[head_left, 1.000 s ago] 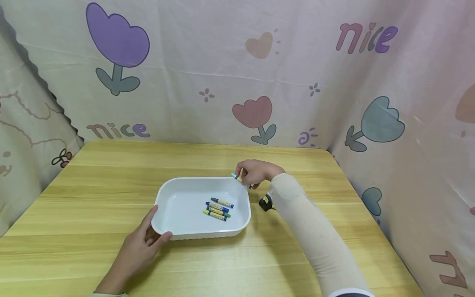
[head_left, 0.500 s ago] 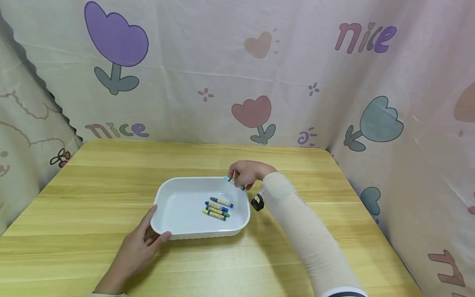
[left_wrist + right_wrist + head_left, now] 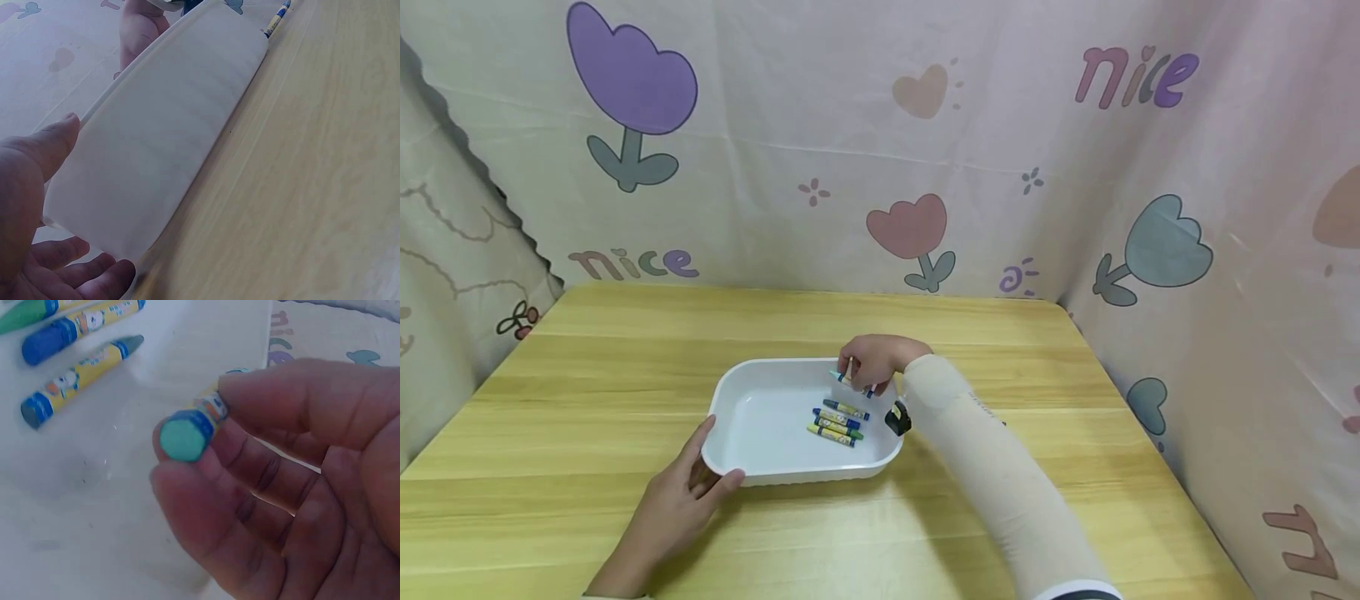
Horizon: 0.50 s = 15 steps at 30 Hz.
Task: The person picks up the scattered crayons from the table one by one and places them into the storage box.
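My left hand (image 3: 681,500) grips the near left corner of a white plastic tray (image 3: 763,417), thumb on the front side and fingers round the left side. In the left wrist view the thumb and fingertips touch the tray's wall (image 3: 150,137). My right hand (image 3: 880,360) is over the tray's far right part, pinching a mint-green crayon (image 3: 184,439) with a yellow and blue wrapper between thumb and fingers. Inside the tray lie several crayons side by side: a grey-green crayon (image 3: 846,409), a blue crayon (image 3: 837,418), a green crayon (image 3: 850,432) and a yellow-green crayon (image 3: 831,435).
The tray stands on a wood-grain table (image 3: 625,375). Another crayon (image 3: 277,20) lies on the table past the tray's far end, mostly behind my right sleeve in the head view. A printed curtain (image 3: 760,108) hangs behind and at both sides.
My right hand has carried the mint-green crayon leftward and a little nearer, from the tray's far right corner to over its inside. The left hand stays on the tray.
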Motion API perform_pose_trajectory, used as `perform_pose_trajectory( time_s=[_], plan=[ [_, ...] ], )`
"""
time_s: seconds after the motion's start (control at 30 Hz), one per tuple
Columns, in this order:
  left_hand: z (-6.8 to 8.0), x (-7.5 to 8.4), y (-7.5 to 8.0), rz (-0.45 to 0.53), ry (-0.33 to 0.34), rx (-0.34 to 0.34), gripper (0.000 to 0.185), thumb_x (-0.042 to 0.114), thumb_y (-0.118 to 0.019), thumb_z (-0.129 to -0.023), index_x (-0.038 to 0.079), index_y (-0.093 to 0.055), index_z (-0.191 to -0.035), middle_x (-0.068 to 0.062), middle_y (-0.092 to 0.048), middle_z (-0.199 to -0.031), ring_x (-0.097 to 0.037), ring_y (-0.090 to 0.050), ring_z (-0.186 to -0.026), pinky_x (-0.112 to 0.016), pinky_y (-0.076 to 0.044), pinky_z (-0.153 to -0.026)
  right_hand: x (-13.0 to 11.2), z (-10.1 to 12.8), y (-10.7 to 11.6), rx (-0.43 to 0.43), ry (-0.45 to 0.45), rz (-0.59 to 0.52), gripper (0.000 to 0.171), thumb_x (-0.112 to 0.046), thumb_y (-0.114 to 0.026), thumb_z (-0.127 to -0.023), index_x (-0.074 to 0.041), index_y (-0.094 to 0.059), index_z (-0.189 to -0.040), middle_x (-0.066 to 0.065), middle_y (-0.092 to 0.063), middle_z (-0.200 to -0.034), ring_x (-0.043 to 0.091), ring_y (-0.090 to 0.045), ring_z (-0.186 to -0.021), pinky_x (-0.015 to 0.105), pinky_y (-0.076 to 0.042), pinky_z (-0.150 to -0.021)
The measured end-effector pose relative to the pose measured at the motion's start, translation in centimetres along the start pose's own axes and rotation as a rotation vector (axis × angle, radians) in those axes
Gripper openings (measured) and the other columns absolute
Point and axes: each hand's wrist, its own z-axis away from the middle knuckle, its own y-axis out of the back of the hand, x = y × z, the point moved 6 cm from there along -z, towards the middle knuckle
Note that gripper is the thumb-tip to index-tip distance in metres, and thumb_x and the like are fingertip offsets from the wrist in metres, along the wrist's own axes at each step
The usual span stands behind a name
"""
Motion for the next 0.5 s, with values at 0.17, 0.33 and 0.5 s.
perform_pose_trajectory(
  time_s=[0.17,0.33,0.5],
  plan=[
    [0.0,0.1,0.2,-0.011,-0.001,0.001,0.085,0.033,-0.068,-0.092,0.005,-0.018,-0.155,-0.034,-0.046,-0.134,-0.044,-0.057,-0.113,-0.044,-0.054,-0.086,-0.4,-0.7,-0.7,-0.009,-0.027,0.012,0.025,-0.006,-0.068,-0.091,-0.017,-0.069,-0.113,0.0,-0.061,-0.1,0.018,-0.062,-0.085,0.025,-0.059,-0.063],
    [0.0,0.2,0.2,-0.006,0.003,-0.001,0.085,0.033,-0.068,-0.092,0.005,-0.017,-0.155,-0.034,-0.047,-0.134,-0.044,-0.057,-0.113,-0.043,-0.054,-0.086,-0.6,-1.0,-1.5,-0.013,-0.063,0.049,0.026,-0.002,-0.067,-0.09,-0.019,-0.071,-0.11,-0.001,-0.062,-0.101,0.018,-0.062,-0.083,0.026,-0.059,-0.064],
    [0.0,0.2,0.1,-0.006,0.008,-0.007,0.085,0.033,-0.068,-0.092,0.006,-0.017,-0.155,-0.033,-0.049,-0.132,-0.043,-0.059,-0.111,-0.043,-0.055,-0.085,-0.4,-0.9,-1.9,0.019,-0.141,0.124,0.031,0.003,-0.064,-0.087,-0.02,-0.07,-0.107,-0.002,-0.061,-0.099,0.018,-0.062,-0.079,0.025,-0.057,-0.059]
  ],
)
